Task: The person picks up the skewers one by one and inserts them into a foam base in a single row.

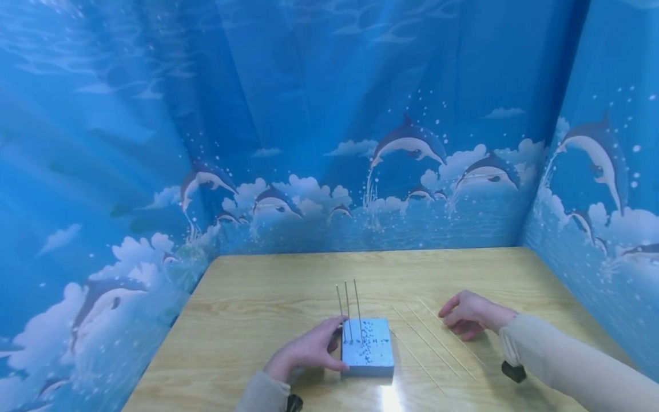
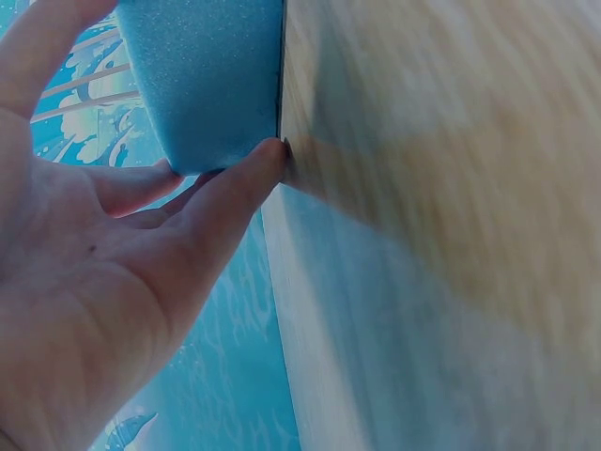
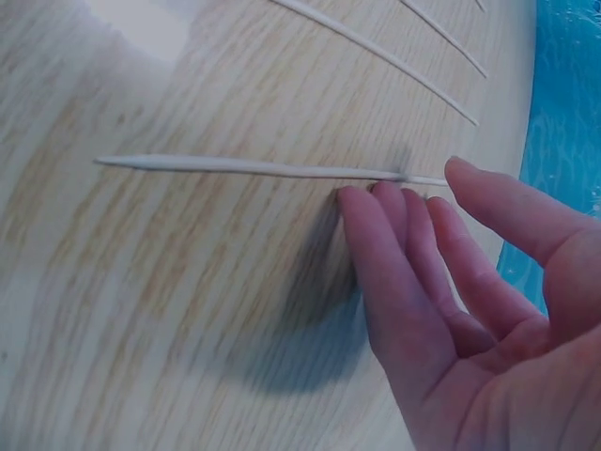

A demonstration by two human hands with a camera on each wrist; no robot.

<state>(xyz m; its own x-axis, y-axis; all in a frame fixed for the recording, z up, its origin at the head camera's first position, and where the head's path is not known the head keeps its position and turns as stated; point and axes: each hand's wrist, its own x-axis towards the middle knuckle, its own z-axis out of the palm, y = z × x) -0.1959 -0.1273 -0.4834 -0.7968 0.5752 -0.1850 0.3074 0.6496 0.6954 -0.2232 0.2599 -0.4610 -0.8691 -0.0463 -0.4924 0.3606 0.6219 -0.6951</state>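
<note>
A blue foam block (image 1: 382, 356) with many small holes in its top sits on the wooden table. Three thin skewers (image 1: 348, 312) stand upright in its left part. My left hand (image 1: 315, 346) grips the block's left side, thumb at the front corner and fingers toward the back; the left wrist view shows fingertips along the block's (image 2: 211, 85) edges. On the right, my right hand (image 1: 469, 315) is low over the rightmost lying skewer (image 3: 235, 166). Its fingertips (image 3: 352, 197) are right at the skewer, with the thumb apart from them near its far part.
Several more skewers (image 1: 435, 340) lie slanted and roughly parallel on the table (image 1: 247, 320) between the block and my right hand. Blue curtains (image 1: 309, 143) printed with dolphins hang behind the table and at both sides.
</note>
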